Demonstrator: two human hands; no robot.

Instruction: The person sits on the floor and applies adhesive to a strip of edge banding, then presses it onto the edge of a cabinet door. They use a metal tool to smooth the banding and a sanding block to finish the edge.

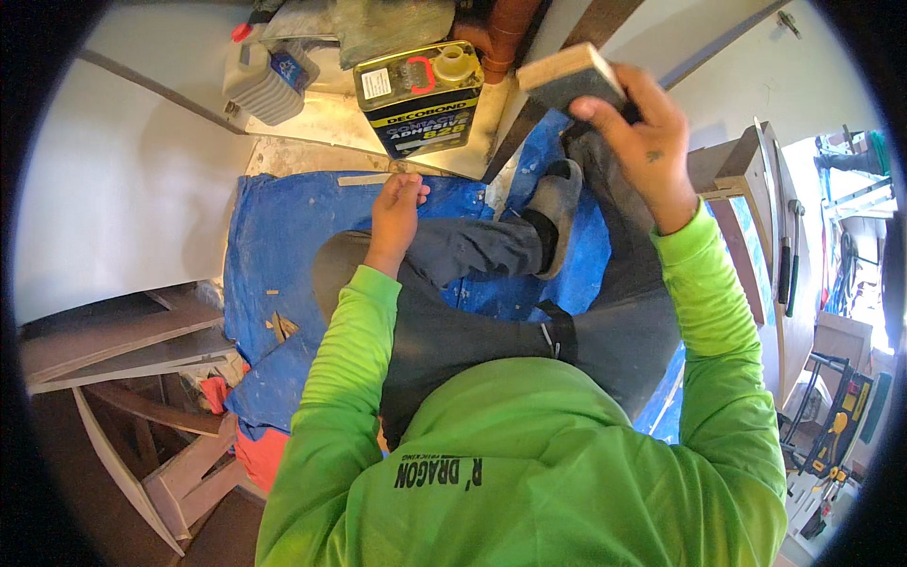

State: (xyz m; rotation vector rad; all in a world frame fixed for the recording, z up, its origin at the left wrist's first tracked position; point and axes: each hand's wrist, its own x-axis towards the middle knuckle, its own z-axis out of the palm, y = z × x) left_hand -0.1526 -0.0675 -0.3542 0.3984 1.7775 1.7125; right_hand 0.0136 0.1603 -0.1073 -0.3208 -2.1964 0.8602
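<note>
My right hand (642, 142) is raised at the upper right, its thumb and fingers wrapped round a wooden block (572, 77). The block has a pale wood edge and a dark broad face, and it is clear of the tarp. My left hand (397, 210) is lower, left of centre, with its fingers curled together in a pinch. A thin pale strip (363, 180) reaches into those fingers from the left. Just beyond the left hand stands a black and yellow rectangular tin (420, 99) with a red handle and an uncapped-looking round spout.
A blue tarp (274, 246) covers the floor under my bent legs. A white plastic jug (265, 83) stands at the back left, by a brown pipe (510, 33). Wooden frame pieces (123, 350) lie at the left. A panel edge (770, 236) and tools (836, 425) are at the right.
</note>
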